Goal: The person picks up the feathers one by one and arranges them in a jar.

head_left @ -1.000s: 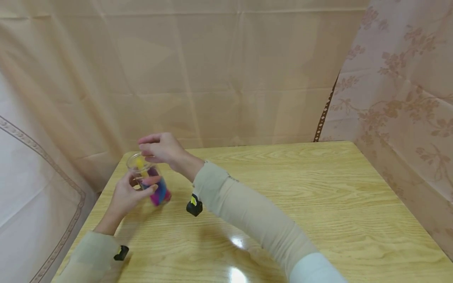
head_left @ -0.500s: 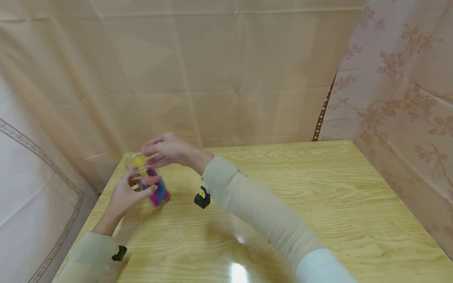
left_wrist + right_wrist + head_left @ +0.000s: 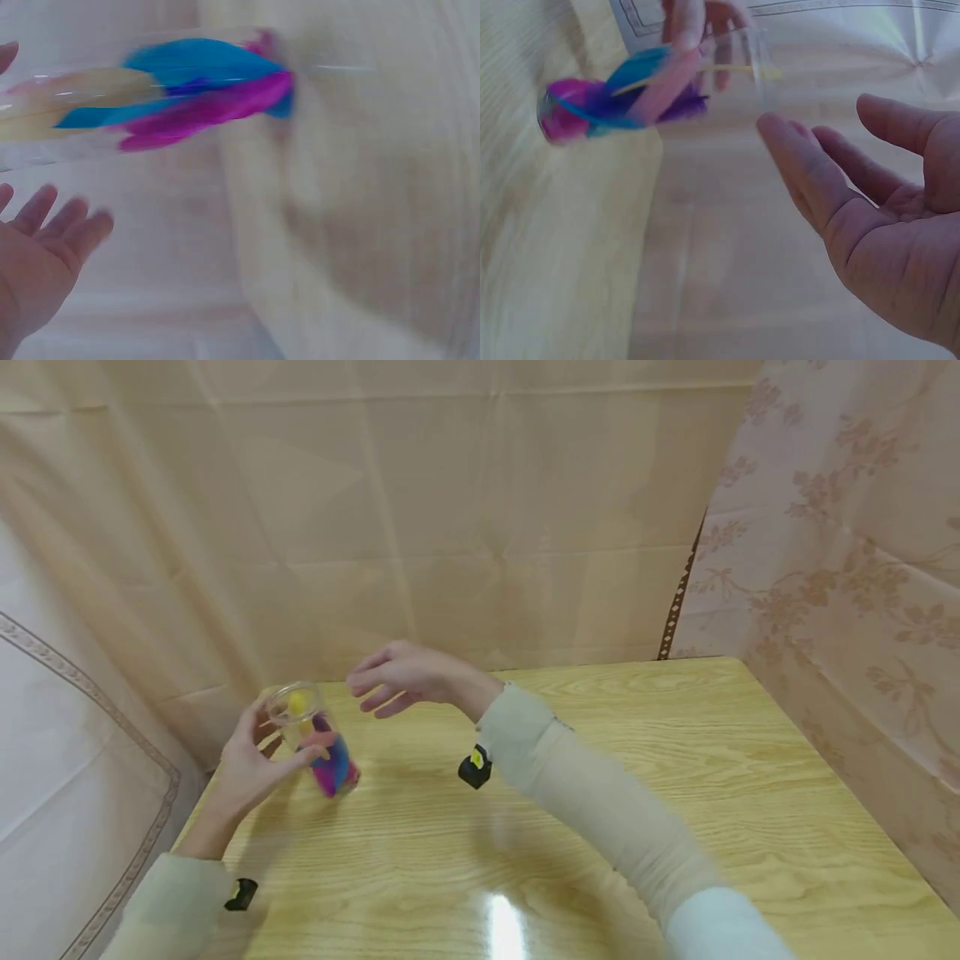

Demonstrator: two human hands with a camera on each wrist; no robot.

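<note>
A clear jar [image 3: 294,723] stands upright on the left part of the table. Inside it are feathers [image 3: 332,767] in blue, magenta, purple, pink and yellow. My left hand [image 3: 251,762] is spread around the jar's near left side. In the left wrist view, that hand's fingers [image 3: 90,232] are loosely extended and apart from the jar wall. My right hand [image 3: 411,677] hovers to the right of the jar's mouth, fingers relaxed, with nothing held. In the right wrist view, its fingertips point toward the jar's rim [image 3: 765,71] without gripping it.
The wood-grain table [image 3: 637,777] spreads to the right of the jar. A beige curtain [image 3: 465,527] hangs behind it, with a floral cloth [image 3: 847,568] at the right and a white cloth [image 3: 67,735] at the left. Dark wrist cameras hang below both sleeves.
My right hand has drawn away from the jar's mouth toward the right. My left hand has loosened and shifted slightly left. The jar and feathers stay in place.
</note>
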